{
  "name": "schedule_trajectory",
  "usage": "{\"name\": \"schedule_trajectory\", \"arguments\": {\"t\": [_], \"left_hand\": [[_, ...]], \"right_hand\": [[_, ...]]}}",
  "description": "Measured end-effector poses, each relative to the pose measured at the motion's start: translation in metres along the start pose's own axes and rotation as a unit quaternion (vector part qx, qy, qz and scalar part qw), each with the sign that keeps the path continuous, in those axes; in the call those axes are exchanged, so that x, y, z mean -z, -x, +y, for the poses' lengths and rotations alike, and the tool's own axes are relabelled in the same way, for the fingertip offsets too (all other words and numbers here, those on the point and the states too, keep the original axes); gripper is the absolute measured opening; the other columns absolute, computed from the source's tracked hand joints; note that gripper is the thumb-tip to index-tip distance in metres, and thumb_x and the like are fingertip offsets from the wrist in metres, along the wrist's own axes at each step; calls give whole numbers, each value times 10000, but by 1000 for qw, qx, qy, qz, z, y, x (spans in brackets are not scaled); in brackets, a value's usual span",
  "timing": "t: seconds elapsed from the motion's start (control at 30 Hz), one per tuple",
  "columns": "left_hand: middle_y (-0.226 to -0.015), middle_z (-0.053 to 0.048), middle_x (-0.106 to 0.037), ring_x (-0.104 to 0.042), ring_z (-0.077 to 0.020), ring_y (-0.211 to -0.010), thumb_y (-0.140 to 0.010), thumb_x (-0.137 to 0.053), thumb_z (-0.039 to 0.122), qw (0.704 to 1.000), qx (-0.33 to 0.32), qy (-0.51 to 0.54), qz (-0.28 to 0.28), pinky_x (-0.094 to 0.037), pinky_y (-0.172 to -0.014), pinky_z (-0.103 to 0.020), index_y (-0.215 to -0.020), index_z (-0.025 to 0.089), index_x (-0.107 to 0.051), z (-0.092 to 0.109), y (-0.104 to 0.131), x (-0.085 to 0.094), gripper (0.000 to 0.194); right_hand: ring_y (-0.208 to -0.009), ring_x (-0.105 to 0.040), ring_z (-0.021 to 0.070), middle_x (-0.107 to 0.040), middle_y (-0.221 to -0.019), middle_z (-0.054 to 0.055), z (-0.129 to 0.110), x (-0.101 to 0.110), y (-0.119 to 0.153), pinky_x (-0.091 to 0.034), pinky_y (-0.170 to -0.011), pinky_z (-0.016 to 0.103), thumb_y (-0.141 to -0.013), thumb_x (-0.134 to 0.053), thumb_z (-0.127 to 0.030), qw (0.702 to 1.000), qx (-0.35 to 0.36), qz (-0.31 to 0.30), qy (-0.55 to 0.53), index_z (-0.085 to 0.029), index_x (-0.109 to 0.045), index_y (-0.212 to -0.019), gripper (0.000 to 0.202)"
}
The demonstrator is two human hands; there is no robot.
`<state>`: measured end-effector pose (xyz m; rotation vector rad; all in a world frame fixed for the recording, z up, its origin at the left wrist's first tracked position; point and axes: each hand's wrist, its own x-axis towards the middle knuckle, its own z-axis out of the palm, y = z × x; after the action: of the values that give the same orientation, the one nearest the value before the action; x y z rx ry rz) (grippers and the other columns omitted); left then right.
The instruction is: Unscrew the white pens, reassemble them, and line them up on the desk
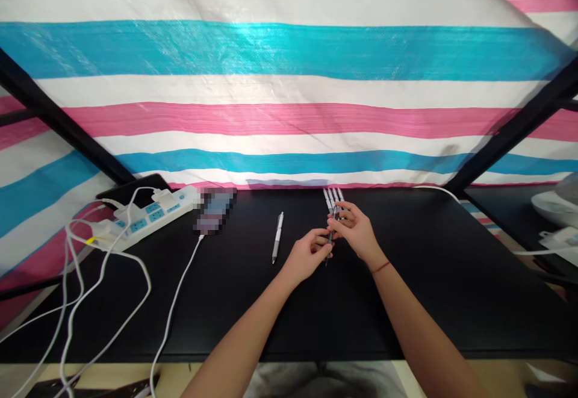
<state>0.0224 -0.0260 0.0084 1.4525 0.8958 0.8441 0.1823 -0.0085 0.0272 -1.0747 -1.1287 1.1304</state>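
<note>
Both hands meet over the black desk, pinching one pen (333,233) between them, its tip pointing toward me. My left hand (311,252) is closed on the lower part of the pen. Higher up, the fingers of my right hand (354,229) grip its top end; a thin red band circles that wrist. Behind the right hand several white pens (333,195) lie side by side, their near ends partly covered by the fingers. A single white pen with a grey grip (277,238) rests alone, left of my left hand.
At the left stands a white power strip (151,217) with plugs and tangled white cables (147,274). A blurred phone (215,210) on a charging cable lies beside it. The black desk (428,289) ends at a striped sheet (289,121) and black frame posts. A white bowl-like object (557,208) sits far right.
</note>
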Motion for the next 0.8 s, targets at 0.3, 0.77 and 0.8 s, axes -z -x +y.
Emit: {"name": "schedule_trajectory", "arguments": {"t": [0.3,0.77,0.8], "left_hand": [[-941,-80,-659,-663,-165,-755,-829,-585,308,1000,-1,0,-3,-524,-673,-286,-1144,162,-528,1,0,-1,352],[-910,-69,-664,-661,-160,-733,-823,-588,305,1000,-9,-25,5,-518,-673,-288,-1112,165,-549,0,0,-2,323],[-910,-70,-664,-660,-159,-732,-825,-585,303,1000,-8,-25,4,-518,-669,-286,-1113,164,-548,0,0,-2,322]], "right_hand": [[-651,-663,176,-666,-870,49,-3,0,0,-561,-493,262,-642,-775,-365,1000,1,2,7,-193,-560,-1065,505],[-709,-675,189,-659,-894,41,1,3,-1,-569,-531,275,-650,-773,-358,1000,-8,-19,-10,-211,-530,-1067,505],[-719,-677,192,-660,-904,42,1,4,-1,-569,-533,275,-650,-773,-360,1000,-7,-17,-10,-215,-525,-1082,519]]}}
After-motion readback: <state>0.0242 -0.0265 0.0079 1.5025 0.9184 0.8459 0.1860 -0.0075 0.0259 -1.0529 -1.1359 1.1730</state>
